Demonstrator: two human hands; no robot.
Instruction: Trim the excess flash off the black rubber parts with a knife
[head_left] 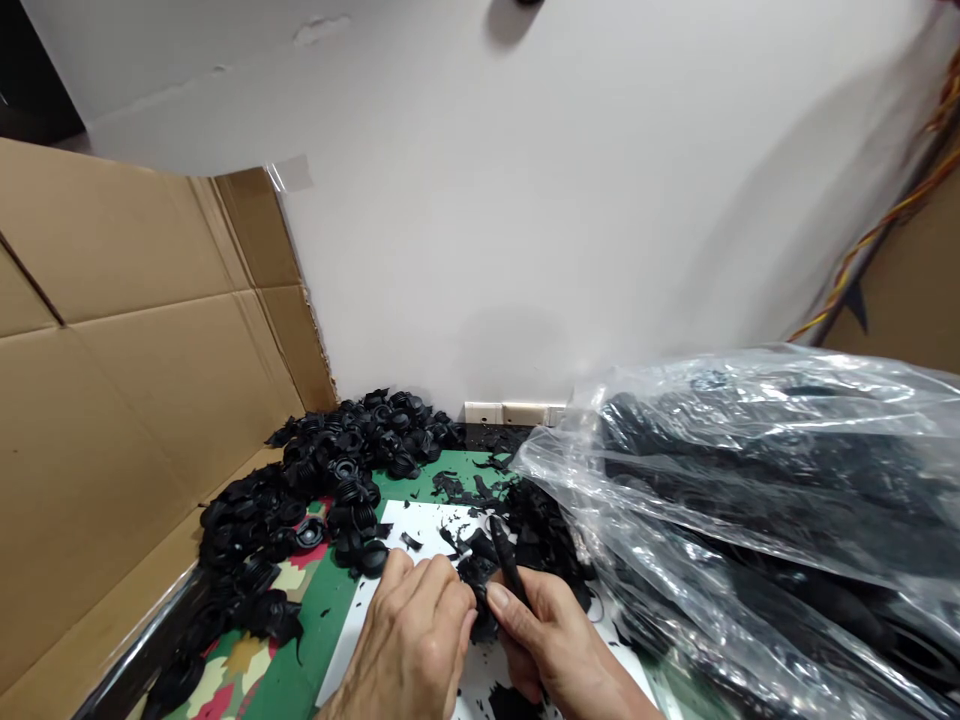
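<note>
My left hand [420, 630] is closed, its curled fingers against a black rubber part [478, 585] over a white sheet [349, 645]. The fingers partly hide that part. Close beside it, my right hand [555, 640] grips a slim black pen-shaped tool [508, 560] between thumb and fingers, its upper end slanting up and away from me. Whether the tool's working end touches the rubber I cannot make out. Thin black rubber scraps [411, 541] lie scattered on the sheet around both hands.
Ribbed black rubber parts [341, 490] are heaped on the left over a green mat [420, 488] and camouflage-patterned cloth. A clear plastic bag [750, 480] full of black parts bulges on the right. Cardboard [135, 330] walls the left side; a white wall [480, 220] stands behind.
</note>
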